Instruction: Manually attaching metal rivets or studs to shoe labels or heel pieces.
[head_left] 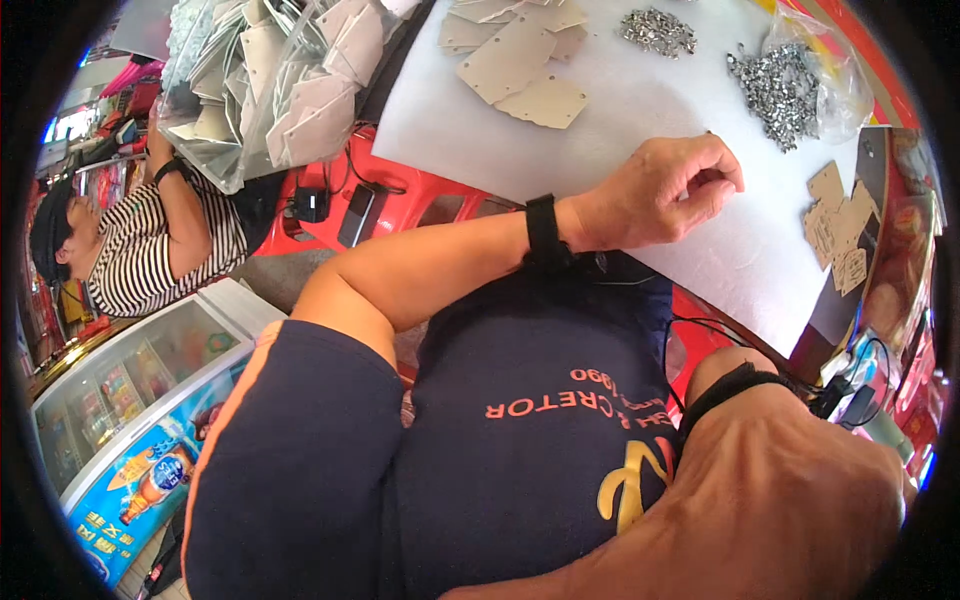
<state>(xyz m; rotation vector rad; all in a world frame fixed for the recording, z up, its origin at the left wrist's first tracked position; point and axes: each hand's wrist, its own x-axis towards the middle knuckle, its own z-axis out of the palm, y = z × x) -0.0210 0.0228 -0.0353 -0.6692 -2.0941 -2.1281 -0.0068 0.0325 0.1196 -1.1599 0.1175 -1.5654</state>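
Observation:
Over the white tabletop (480, 150), my left hand (670, 190) has its fingers loosely curled in. Nothing shows between them. A dark band (543, 230) circles that wrist. My right hand (790, 490) is raised very close to the camera at the lower right, back of the hand showing. Its fingers run out of view, so what they do is hidden. Beyond the left hand lie flat beige plates with small holes (510, 60). A heap of small shiny metal pieces (780, 95) and a smaller heap (657, 32) sit to their right.
A clear bag of beige plates (310, 95) stands at the far left. Tan cut pieces (838, 225) lie near the right edge. A red stool (420, 190) holds a phone (360, 213). Another person in stripes (150, 245) sits behind a glass-topped freezer (150, 370).

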